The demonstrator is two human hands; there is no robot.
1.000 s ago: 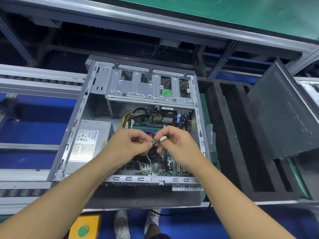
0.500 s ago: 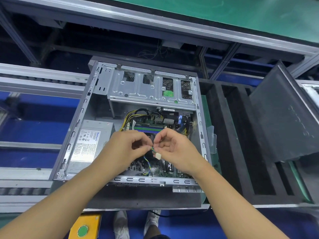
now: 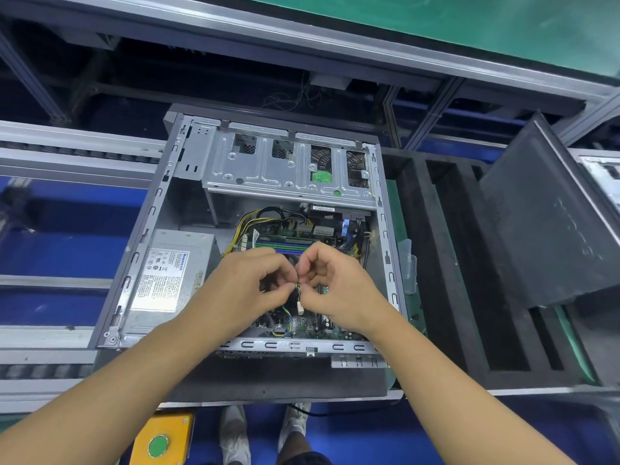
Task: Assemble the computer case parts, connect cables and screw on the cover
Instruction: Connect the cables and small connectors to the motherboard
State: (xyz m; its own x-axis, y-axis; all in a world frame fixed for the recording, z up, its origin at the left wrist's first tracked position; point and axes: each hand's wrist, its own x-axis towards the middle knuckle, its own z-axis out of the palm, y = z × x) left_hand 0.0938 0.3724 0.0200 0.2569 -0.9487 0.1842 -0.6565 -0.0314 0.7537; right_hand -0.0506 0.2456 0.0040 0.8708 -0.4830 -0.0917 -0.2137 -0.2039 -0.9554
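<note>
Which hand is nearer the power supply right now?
Left. The left hand is just beside the right edge of the power supply; the right hand is farther right, past the left one. Both pinch the thin cable.

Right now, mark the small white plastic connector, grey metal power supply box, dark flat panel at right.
small white plastic connector (image 3: 301, 308), head view, its body
grey metal power supply box (image 3: 164, 280), head view, white label
dark flat panel (image 3: 550, 229), head view, face centre

power supply (image 3: 171, 276) left in case (image 3: 161, 196), drive cage (image 3: 288, 169) behind
</note>
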